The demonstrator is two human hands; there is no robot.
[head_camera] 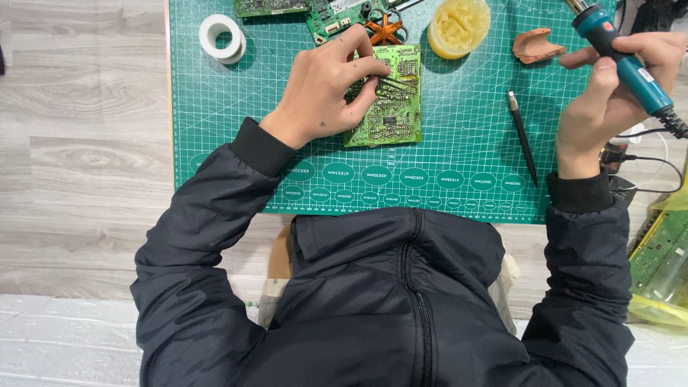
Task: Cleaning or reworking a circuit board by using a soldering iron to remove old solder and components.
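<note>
On a green mat (215, 143) covering a pale wood desk (79, 143), a white tape roll (221, 36) lies far left, near the top. Just right of it, the left hand (330, 89) rests on a green board (387, 100) at the mat's centre, its fingers (369, 68) pinching black tweezers (398, 84) against the board. Further right come a yellow tub (459, 26), a black pen (523, 136), and the right hand (609, 100), raised with fingers wrapped around a blue iron (623, 61).
</note>
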